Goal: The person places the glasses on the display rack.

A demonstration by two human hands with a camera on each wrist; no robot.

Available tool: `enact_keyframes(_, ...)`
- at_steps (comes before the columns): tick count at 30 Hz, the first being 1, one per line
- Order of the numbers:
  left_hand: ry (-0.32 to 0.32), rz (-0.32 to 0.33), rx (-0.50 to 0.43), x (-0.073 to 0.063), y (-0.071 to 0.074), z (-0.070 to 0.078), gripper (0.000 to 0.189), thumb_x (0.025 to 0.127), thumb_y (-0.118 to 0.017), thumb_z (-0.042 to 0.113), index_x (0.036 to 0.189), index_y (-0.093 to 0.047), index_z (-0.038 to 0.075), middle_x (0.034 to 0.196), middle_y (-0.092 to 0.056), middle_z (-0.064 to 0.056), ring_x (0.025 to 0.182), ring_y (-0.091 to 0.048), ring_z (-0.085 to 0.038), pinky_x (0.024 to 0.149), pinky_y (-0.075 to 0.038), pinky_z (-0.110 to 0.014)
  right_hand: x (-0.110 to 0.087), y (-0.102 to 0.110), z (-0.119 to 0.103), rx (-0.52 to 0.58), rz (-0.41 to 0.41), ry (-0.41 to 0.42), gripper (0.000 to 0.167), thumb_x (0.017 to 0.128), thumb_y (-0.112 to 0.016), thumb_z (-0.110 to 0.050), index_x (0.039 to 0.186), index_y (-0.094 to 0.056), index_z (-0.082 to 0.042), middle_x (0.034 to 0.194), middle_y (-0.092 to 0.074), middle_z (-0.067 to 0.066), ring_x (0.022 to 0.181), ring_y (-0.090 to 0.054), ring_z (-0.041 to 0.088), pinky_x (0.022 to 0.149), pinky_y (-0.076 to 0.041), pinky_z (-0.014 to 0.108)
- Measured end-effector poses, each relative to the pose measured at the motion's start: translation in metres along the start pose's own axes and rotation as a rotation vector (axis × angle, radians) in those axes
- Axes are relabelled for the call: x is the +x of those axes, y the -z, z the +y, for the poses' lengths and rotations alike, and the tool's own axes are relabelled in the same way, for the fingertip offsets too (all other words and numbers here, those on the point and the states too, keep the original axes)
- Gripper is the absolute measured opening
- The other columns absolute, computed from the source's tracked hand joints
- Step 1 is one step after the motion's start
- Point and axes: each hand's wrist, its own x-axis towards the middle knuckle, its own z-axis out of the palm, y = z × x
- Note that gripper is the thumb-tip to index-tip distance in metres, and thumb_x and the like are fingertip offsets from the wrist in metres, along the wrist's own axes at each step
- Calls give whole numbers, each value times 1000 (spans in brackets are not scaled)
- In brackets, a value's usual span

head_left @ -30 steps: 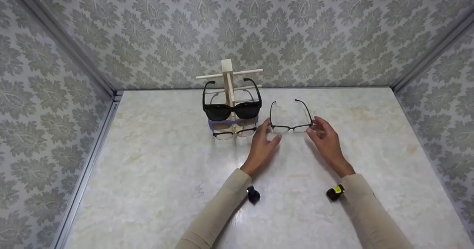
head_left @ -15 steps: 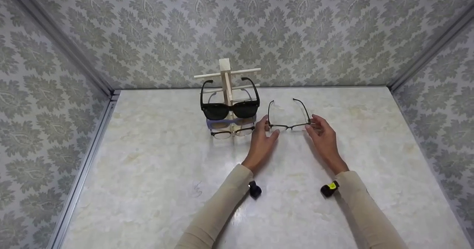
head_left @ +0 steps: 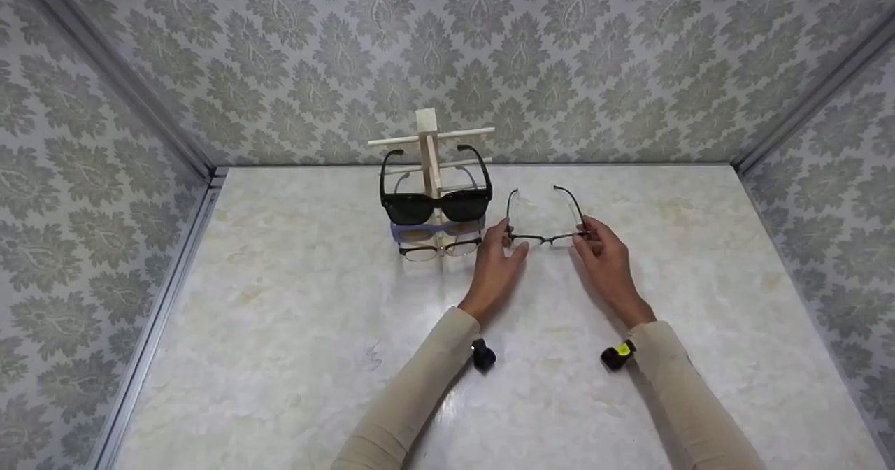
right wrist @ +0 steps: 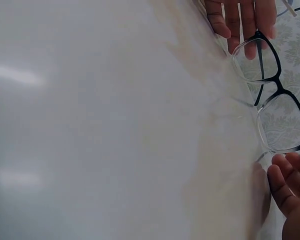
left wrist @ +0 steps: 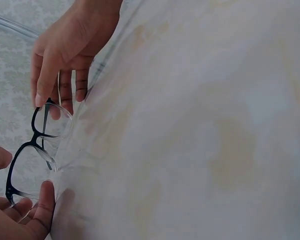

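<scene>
A pair of eyeglasses (head_left: 544, 239) with a black upper rim and clear lower rims has its arms unfolded toward the back wall. My right hand (head_left: 607, 257) holds its right corner, thumb in front of the rim and fingers behind the hinge. On the other side, my left hand (head_left: 495, 267) is at the left hinge. Its fingers (right wrist: 232, 25) reach down fairly straight behind the frame, and its thumb stays spread from them in the head view. In the left wrist view the right thumb lies over the frame's corner.
Close to my left hand stands a wooden display rack (head_left: 427, 122) with crossbars. It carries black sunglasses (head_left: 437, 208), a purple-framed pair (head_left: 417, 232) and dark-topped clear glasses (head_left: 421, 254). Patterned walls (head_left: 475, 57) enclose the marbled table (head_left: 294, 358).
My right hand has moved slightly left, and its fingers have come in onto the eyeglasses' right hinge. The left hand has barely shifted, its fingertips now overlapping the left arm of the glasses.
</scene>
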Motion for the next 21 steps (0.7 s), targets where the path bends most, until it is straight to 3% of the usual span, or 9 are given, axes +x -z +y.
enact_keyframes(6, -52, 13, 14, 0, 1, 0, 58, 105, -71, 17, 154, -53, -10, 125, -66, -15, 108, -62, -23, 99, -53, -37, 0, -2, 1, 22, 32, 1, 37, 110, -68, -6, 145, -66, 7, 128, -73, 21, 107, -72, 21, 86, -55, 11)
enact_keyframes(14, -55, -5, 23, -3, 6, 7, 56, 107, -69, 14, 155, -53, -11, 130, -68, -19, 107, -64, -24, 97, -54, -36, -5, -1, -7, 64, 52, -31, 33, 110, -66, -1, 141, -67, 11, 128, -71, 28, 103, -73, 43, 80, -54, 8)
enact_keyframes(21, -89, 0, 12, -11, 10, 14, 50, 107, -66, 9, 151, -56, -13, 132, -68, -26, 109, -70, -32, 95, -58, -38, -16, 8, -43, 117, 71, 18, 28, 107, -65, 8, 133, -69, 17, 122, -72, 33, 98, -73, 31, 78, -57, 11)
